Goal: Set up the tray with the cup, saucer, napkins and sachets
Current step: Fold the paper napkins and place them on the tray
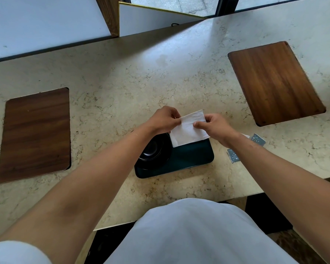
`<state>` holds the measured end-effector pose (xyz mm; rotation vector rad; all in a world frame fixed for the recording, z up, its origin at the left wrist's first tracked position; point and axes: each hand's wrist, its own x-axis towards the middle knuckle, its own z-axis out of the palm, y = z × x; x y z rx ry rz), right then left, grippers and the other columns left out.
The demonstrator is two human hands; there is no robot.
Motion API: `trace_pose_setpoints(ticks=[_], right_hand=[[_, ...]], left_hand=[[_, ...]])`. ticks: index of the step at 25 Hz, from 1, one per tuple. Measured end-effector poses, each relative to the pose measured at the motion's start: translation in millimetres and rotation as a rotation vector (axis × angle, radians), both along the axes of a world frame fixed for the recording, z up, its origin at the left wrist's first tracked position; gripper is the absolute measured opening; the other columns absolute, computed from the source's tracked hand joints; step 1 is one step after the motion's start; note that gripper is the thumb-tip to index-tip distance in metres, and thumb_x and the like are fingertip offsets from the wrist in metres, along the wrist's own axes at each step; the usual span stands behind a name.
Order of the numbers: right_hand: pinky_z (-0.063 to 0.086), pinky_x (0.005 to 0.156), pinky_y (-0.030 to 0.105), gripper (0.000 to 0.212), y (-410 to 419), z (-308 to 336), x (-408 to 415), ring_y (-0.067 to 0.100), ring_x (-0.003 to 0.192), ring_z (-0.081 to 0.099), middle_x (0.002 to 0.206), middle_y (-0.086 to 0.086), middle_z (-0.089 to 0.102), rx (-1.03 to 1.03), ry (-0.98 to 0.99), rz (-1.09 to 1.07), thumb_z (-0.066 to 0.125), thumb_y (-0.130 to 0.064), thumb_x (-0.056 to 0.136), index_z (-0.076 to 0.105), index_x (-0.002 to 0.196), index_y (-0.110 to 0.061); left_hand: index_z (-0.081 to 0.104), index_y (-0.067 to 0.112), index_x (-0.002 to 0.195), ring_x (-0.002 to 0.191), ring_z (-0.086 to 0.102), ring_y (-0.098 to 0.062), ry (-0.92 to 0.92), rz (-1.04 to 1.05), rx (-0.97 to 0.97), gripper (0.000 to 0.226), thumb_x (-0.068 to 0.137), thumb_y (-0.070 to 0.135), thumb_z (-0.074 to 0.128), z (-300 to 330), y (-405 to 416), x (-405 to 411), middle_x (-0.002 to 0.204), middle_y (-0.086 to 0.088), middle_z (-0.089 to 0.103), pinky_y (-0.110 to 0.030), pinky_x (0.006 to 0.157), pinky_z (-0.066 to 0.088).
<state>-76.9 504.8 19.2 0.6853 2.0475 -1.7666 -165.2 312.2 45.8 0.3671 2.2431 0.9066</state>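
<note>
Marble surface (160, 77); both hands, left (165, 120) and right (215, 126), pinch limp napkin (189, 130) above tray (191, 155). We judge it light, tearable; edges best.

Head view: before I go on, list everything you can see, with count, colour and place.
white paper napkin: one, white, held above the tray's far edge
dark green rectangular tray: one, on the counter at centre
black cup on its saucer: one set, black, at the tray's left end
blue-grey sachets: two, on the counter right of the tray
brown wooden panels: two, far left and far right
beige marble counter: one
left hand: pinches the napkin's left edge
right hand: pinches its right edge
</note>
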Motion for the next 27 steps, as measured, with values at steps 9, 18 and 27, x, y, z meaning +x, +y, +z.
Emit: trace_pose_setpoints(ticks=[9,18,27], right_hand=[[0.059,0.063,0.026,0.02,-6,-22,-5,0.02,0.091,0.073,0.106,0.003,0.074,0.11,-0.102,-0.046,0.063,-0.026,0.101,0.07,0.113,-0.011],[0.066,0.066,0.042,0.029,-6,-32,-9,0.027,0.089,0.073,0.116,0.009,0.066,0.207,-0.166,-0.024,0.068,-0.024,0.099,0.064,0.119,-0.003],[0.065,0.06,0.038,0.03,-6,-30,-9,0.024,0.085,0.072,0.117,0.008,0.065,0.271,-0.18,-0.009,0.067,-0.023,0.099,0.064,0.122,-0.003]], left_hand=[[0.074,0.014,0.097,0.086,0.059,-0.014,0.172,-0.097,-0.127,0.013,0.09,0.018,0.064,-23,3,-13,0.084,0.008,0.061,-0.019,0.065,0.043],[0.074,0.011,0.099,0.07,0.059,-0.008,0.169,-0.082,-0.165,0.014,0.091,0.018,0.065,-32,2,-21,0.095,-0.001,0.068,-0.016,0.057,0.041],[0.074,0.011,0.097,0.081,0.059,-0.012,0.177,-0.151,-0.185,0.014,0.09,0.014,0.062,-35,5,-19,0.092,0.003,0.065,-0.014,0.059,0.038]])
